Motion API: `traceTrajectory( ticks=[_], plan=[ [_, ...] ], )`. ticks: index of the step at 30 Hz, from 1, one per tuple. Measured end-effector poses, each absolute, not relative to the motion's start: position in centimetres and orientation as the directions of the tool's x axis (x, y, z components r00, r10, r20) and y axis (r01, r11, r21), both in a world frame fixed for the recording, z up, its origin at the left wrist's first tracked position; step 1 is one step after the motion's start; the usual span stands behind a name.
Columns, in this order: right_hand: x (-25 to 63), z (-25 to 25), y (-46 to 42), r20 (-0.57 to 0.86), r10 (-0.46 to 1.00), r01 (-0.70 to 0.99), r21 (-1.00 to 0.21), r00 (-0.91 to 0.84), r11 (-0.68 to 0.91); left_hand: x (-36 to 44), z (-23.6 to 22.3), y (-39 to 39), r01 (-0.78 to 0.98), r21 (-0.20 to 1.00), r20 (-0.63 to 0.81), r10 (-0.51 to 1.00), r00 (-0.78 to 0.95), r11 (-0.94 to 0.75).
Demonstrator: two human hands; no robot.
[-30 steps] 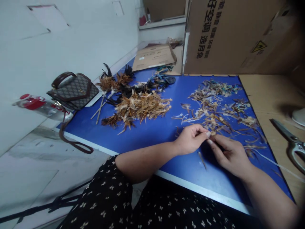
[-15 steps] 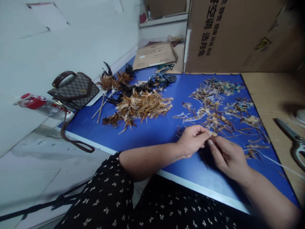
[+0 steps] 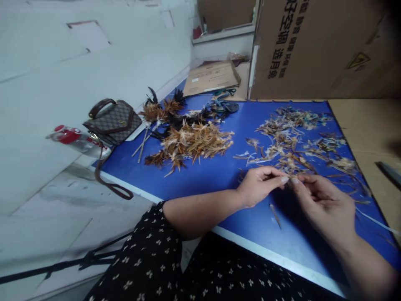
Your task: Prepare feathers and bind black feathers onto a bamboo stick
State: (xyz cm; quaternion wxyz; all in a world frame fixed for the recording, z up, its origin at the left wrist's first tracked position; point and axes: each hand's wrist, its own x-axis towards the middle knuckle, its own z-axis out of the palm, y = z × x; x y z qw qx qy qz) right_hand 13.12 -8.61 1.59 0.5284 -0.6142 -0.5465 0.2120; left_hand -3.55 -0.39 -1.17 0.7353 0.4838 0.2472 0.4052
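My left hand (image 3: 258, 186) is closed in a pinch, thumb against forefinger, above the blue tabletop. Its fingertips almost meet those of my right hand (image 3: 330, 205), which also pinches. Between them is a small brownish feather, mostly hidden by the fingers. A single thin feather (image 3: 275, 216) lies on the table just below the hands. Behind them spread loose feathers and scraps (image 3: 285, 144) in brown, white and bluish tones. To the left lies a thick pile of golden-brown feathers (image 3: 197, 142), all pointing roughly sideways.
Black and brown feather bunches (image 3: 163, 109) lie behind the pile, near blue cords (image 3: 224, 105). A brown handbag (image 3: 114, 121) and a plastic bottle (image 3: 79, 140) are at the left. Flat cardboard (image 3: 213, 77) and a large carton (image 3: 313, 54) stand behind. Scissors (image 3: 390, 173) lie at the right edge.
The view has swung a little left, so things sit further right. My right hand has drawn slightly away from my left and turned. The single feather on the table below the hands now shows.
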Motion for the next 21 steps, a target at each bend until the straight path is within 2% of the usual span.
traceTrajectory(
  ticks=[5, 9, 13, 17, 21],
  plan=[
    [14.3, 2.8, -8.4, 0.181, 0.936, 0.346, -0.936, 0.303, 0.068, -4.5, -0.7, 0.5, -0.194, 0.978, 0.177, 0.791, 0.586, -0.075],
    [14.6, 3.2, -8.6, 0.151, 0.943, 0.333, -0.942, 0.297, 0.046, -5.1, -0.4, 1.3, -0.183, 0.959, 0.282, 0.728, 0.625, -0.215],
    [15.0, 3.1, -8.7, 0.078, 0.971, 0.250, -0.968, 0.227, 0.019, -5.6, -0.4, 1.7, -0.183, 0.957, 0.288, 0.675, 0.680, -0.225],
    [15.7, 2.5, -8.7, -0.008, 0.985, 0.144, -0.989, 0.170, -0.033, -5.5, -0.6, 1.6, -0.246, 0.959, 0.274, 0.681, 0.680, -0.140],
    [15.8, 2.0, -8.8, -0.093, 0.989, -0.015, -0.996, 0.113, -0.092, -5.5, -0.4, 1.7, -0.323, 0.918, 0.395, 0.612, 0.685, -0.232]
  ],
)
